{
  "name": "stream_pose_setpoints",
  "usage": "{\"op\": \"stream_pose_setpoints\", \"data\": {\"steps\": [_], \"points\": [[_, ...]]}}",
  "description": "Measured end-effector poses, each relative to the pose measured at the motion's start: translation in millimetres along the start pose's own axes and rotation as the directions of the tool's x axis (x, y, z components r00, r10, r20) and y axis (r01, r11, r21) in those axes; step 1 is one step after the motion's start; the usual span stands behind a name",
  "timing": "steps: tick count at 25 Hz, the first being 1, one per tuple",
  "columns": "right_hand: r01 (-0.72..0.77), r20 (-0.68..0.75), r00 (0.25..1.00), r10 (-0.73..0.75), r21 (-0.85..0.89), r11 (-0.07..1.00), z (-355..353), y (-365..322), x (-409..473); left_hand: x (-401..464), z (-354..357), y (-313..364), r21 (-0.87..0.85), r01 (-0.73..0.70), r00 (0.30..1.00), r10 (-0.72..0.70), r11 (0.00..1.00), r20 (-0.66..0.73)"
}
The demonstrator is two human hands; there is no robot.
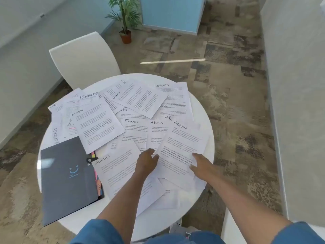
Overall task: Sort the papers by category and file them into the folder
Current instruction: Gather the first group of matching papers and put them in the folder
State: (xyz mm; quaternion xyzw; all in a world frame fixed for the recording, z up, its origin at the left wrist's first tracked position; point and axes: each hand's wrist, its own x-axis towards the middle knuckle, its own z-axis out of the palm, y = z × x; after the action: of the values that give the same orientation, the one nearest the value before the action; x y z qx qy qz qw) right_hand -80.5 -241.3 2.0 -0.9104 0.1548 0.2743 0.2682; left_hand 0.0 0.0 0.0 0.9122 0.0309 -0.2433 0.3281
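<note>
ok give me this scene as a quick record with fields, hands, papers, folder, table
left hand: fingers on the left edge of the ADMIN sheet
right hand: fingers resting flat on that sheet's right side
papers: scattered and overlapping, headed ADMIN, FINANCE, HR, SPORTS
folder: dark grey, closed, at the table's left, coloured tabs showing at its right edge
table: round, white
chair: white, at the far left side

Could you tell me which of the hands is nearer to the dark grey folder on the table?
The left. The left hand rests on the papers just right of the folder, one ADMIN sheet between them. The right hand lies further right, on another sheet.
</note>
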Motion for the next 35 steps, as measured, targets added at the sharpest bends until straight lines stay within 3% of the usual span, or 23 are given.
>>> {"op": "stream_pose_setpoints", "data": {"steps": [4,7,15,17,21,25,31,33,35], "points": [[0.026,0.151,0.988,-0.016,-0.064,0.998,2,2,10,14,10,3,0.09,0.096,0.991,-0.103,0.991,0.082],[0.021,0.183,0.983,-0.007,-0.077,0.997,-1,1,17,22,17,3,0.06,0.164,0.981,-0.169,0.985,0.093],[0.038,0.225,0.974,-0.02,-0.075,0.996,-9,10,24,20,30,15,0.025,0.104,0.988,-0.106,0.994,0.11],[0.014,0.154,0.988,-0.018,0.027,1.0,-9,10,21,15,28,12,-0.031,0.11,0.989,-0.107,0.993,0.104],[-0.049,-0.186,0.976,0.116,0.33,0.943,-8,5,10,2,12,-10,-0.248,0.156,0.984,-0.128,0.956,0.125],[-0.083,-0.111,0.977,0.181,0.585,0.807,-2,-5,11,-20,-2,-35,-0.482,0.225,0.971,-0.155,0.847,0.182],[0.02,-0.044,0.999,0.016,0.715,0.698,11,-35,16,-45,-7,-64,-0.576,0.274,0.957,-0.156,0.77,0.246],[0.04,-0.062,0.998,0.006,0.72,0.693,14,-44,19,-54,-7,-69,-0.595,0.232,0.972,-0.165,0.77,0.167],[0.059,-0.083,0.997,-0.001,0.702,0.71,16,-49,22,-60,-6,-77,-0.485,0.202,0.951,-0.288,0.851,-0.11]]}}
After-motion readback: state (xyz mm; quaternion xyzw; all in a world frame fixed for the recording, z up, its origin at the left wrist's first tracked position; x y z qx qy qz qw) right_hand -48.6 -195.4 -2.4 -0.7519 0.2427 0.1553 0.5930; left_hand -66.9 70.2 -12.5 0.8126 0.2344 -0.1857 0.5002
